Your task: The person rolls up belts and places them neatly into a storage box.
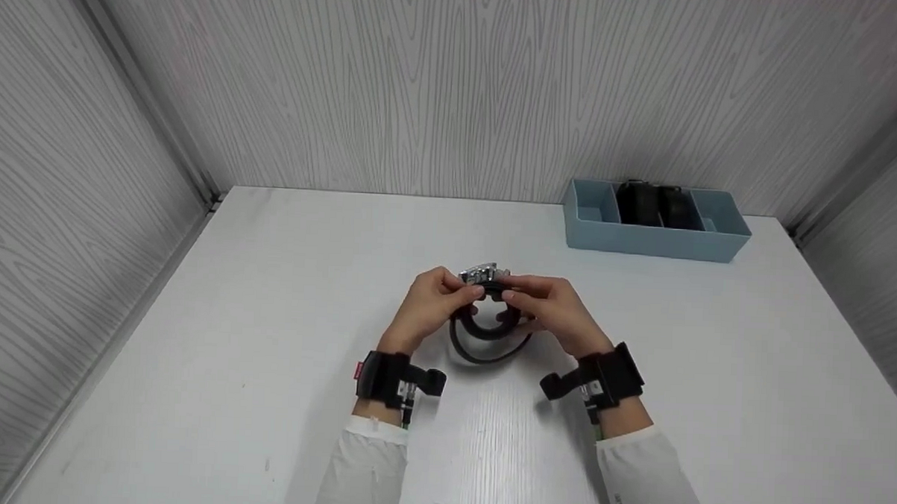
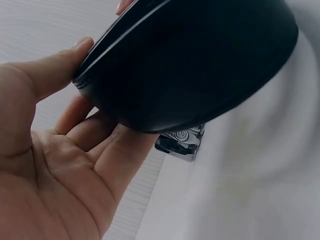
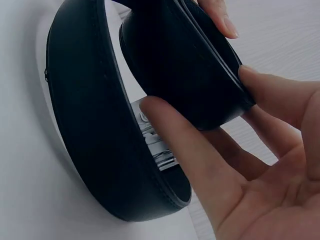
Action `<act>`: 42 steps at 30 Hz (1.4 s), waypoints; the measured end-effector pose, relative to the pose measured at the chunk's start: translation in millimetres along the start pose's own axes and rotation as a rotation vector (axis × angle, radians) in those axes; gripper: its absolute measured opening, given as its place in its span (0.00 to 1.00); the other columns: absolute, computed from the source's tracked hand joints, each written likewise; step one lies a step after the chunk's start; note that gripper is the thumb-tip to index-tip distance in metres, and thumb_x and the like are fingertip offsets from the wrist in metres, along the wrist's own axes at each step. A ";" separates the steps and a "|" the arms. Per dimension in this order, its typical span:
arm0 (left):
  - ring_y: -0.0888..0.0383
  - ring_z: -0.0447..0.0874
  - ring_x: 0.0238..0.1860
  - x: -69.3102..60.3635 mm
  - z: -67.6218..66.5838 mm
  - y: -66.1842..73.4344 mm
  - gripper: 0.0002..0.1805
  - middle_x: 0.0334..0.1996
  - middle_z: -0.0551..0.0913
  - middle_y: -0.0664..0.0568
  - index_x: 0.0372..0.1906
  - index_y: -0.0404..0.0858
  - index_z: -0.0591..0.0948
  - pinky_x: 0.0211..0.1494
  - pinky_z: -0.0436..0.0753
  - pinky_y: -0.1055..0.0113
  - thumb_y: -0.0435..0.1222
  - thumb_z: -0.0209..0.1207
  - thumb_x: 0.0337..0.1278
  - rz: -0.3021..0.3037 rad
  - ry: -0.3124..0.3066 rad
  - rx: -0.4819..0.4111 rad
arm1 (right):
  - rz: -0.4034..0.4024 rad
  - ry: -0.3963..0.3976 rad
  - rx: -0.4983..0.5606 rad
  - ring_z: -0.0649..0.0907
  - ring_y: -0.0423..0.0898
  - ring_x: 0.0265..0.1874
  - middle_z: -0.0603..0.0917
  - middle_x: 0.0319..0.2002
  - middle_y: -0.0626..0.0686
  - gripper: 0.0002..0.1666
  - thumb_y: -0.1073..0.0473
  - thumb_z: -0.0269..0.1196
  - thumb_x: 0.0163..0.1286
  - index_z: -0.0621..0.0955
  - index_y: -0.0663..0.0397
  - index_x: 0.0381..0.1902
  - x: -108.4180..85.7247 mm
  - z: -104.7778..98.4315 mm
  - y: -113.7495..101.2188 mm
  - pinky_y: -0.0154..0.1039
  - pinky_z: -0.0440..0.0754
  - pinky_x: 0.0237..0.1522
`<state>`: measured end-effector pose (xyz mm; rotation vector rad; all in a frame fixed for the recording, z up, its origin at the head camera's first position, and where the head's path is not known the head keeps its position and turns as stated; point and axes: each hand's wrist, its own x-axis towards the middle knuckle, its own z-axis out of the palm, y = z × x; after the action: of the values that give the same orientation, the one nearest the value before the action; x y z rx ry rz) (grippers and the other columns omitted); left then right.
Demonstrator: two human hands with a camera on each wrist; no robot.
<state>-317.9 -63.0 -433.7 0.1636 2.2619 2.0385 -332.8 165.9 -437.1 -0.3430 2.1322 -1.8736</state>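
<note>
A black belt [image 1: 488, 333] is partly coiled above the middle of the white table, and its silver buckle [image 1: 483, 273] points to the far side. My left hand [image 1: 433, 302] pinches the coil's left side between thumb and fingers. On the other side, my right hand [image 1: 558, 310] grips the coil, its thumb on the near edge. A wider loop of the belt [image 3: 85, 100] hangs loosely around the tight inner coil [image 3: 170, 65] in the right wrist view. Below the strap in the left wrist view, part of the buckle [image 2: 181, 142] shows; the rest is hidden.
A blue-grey divided box [image 1: 650, 240] stands at the table's back right. Black rolled-up items [image 1: 640, 203] sit in its middle compartment. Wood-grain panels [image 1: 394, 86] enclose the white table [image 1: 214, 333] at the back and on both sides.
</note>
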 end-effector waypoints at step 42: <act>0.58 0.84 0.38 3.5 9.6 -4.4 0.16 0.38 0.87 0.46 0.41 0.33 0.79 0.43 0.82 0.68 0.41 0.71 0.65 0.044 0.111 -0.057 | 0.061 0.195 0.118 0.85 0.46 0.38 0.86 0.53 0.57 0.24 0.52 0.69 0.74 0.83 0.52 0.65 1.3 8.6 -2.3 0.39 0.87 0.34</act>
<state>-320.1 -53.6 -439.0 0.1002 2.2792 2.1837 -330.8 157.1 -436.0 -0.0711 2.1123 -2.0610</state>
